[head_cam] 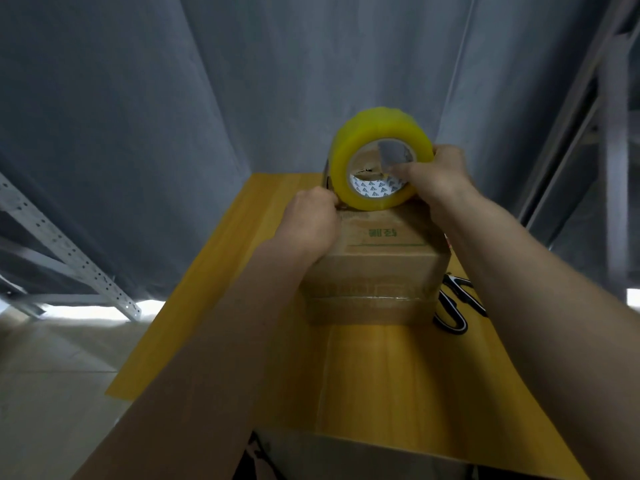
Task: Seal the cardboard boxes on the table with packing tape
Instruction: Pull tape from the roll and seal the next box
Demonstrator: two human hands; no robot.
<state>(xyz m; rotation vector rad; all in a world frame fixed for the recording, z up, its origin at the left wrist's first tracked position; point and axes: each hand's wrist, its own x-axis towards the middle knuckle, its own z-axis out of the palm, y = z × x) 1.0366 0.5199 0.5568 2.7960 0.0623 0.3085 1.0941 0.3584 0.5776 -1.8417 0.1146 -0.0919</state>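
Note:
A closed cardboard box with green print on its top stands on the yellow wooden table. A band of clear tape runs across its near side. A big yellow roll of packing tape stands on edge above the box's far end. My right hand grips the roll, thumb through its core. My left hand rests on the box's far left top edge and pinches the loose tape end beside the roll.
Black-handled scissors lie on the table just right of the box. Grey curtains hang behind the table. A perforated metal rack leans at the left and metal shelving stands at the right. Pale floor lies to the left.

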